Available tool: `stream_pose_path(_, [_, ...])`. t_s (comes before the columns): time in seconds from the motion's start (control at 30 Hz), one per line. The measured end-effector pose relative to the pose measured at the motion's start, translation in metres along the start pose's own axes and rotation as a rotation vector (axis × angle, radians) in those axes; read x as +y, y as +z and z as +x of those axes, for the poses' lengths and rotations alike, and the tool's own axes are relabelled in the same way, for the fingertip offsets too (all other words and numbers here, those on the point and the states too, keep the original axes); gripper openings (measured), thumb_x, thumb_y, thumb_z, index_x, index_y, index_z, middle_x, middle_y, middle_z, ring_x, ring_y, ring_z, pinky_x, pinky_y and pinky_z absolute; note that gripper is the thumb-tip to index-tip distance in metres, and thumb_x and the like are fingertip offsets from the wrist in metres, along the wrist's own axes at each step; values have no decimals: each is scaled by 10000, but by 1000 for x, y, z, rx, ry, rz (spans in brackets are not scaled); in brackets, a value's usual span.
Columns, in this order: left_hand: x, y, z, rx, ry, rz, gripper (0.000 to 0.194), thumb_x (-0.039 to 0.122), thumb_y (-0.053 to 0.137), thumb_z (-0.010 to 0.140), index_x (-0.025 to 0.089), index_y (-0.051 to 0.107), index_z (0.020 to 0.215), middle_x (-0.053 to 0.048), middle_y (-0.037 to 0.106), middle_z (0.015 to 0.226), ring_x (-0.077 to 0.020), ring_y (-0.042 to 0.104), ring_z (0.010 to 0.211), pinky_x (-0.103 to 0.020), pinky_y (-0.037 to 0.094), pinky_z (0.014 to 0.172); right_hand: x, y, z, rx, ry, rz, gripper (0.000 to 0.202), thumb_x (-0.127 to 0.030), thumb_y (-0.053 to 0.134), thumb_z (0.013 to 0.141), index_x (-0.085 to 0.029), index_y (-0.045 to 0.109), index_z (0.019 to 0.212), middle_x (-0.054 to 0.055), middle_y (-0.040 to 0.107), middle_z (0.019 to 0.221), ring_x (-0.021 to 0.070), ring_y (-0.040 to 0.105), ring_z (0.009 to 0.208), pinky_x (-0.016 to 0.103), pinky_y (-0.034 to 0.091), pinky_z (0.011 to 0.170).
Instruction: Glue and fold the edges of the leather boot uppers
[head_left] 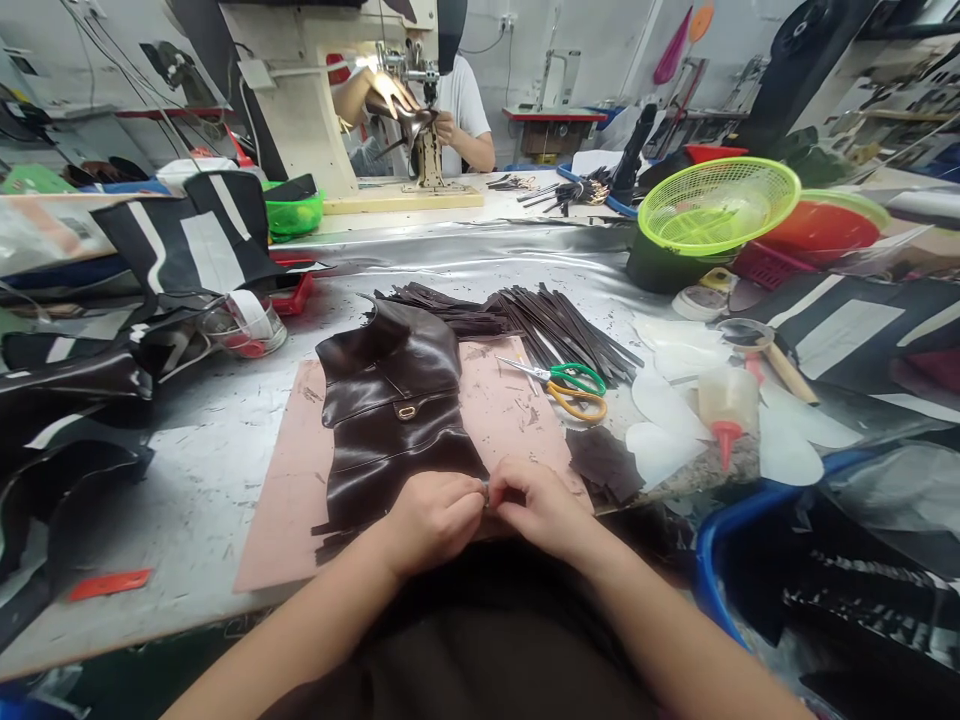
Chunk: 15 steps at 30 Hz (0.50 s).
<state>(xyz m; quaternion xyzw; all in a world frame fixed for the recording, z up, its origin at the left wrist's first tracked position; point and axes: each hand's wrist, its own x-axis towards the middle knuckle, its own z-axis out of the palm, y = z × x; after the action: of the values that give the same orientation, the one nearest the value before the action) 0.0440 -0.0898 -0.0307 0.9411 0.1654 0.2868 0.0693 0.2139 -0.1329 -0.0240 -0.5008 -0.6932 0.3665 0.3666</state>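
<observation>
A glossy dark brown leather upper (397,400), with seams and a small gold buckle (406,410), lies on a pink board (285,500). At its near right corner my left hand (439,518) is closed, fingers curled and pinching the edge. My right hand (541,503) meets it there, thumb and forefinger pinched at the same edge; whatever lies between these fingertips is mostly hidden. Scissors (574,385) with green and yellow handles rest on the board, beyond my right hand. A dark scrap (604,463) lies to the right of that hand.
Dark strips (562,325) are piled behind the board. To the right stand a glue bottle (727,410), a green basket (720,205) and a blue bin (712,560). Black pieces (75,370) are heaped at left. Across the table, a person works at a sewing machine (300,90).
</observation>
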Motion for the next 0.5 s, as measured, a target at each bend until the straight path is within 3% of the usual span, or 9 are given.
stream_pose_path(0.13, [2,-3,0,45,19,26,152,102,422,808,160,556,766,-48,662,786,-142,631,724,-244,532,623,4,-11,-13,9,10,222,123,-95,538,684,-199,511,625,34,632,849,169,578,866,323,451,783])
stream_pose_path(0.23, [10,-9,-6,28,14,8,98,115,444,818,161,530,815,-55,657,839,-148,627,782,-256,531,681,3,-36,-35,-70,153,425,79,-208,591,741,-212,527,693,6,661,766,161,624,782,393,400,907])
stream_pose_path(0.3, [16,-18,-14,-36,14,-23,115,262,483,850,158,509,890,-86,646,939,-169,619,867,-274,529,734,0,-56,-48,-229,187,404,78,-280,568,789,-217,596,752,-4,658,695,156,630,723,404,376,934])
stream_pose_path(0.37, [19,-31,-26,-54,-8,-18,394,505,500,812,148,479,979,-130,615,1041,-207,595,957,-311,520,787,-4,-69,-51,-356,168,278,227,-352,497,837,-217,660,755,47,673,874,181,616,867,386,381,927])
stream_pose_path(0.43, [15,-48,-39,55,-125,93,477,584,498,777,153,473,978,-132,614,1017,-219,593,948,-326,512,791,-5,-70,-41,-338,163,153,341,-400,418,865,-218,686,761,69,616,1092,205,554,1021,373,384,921])
stream_pose_path(0.5, [5,-66,-52,145,-359,310,324,493,501,815,171,503,859,-91,624,868,-209,608,828,-319,507,716,-5,-57,-18,-196,242,99,351,-415,397,860,-208,677,815,76,604,1096,208,556,987,367,415,875])
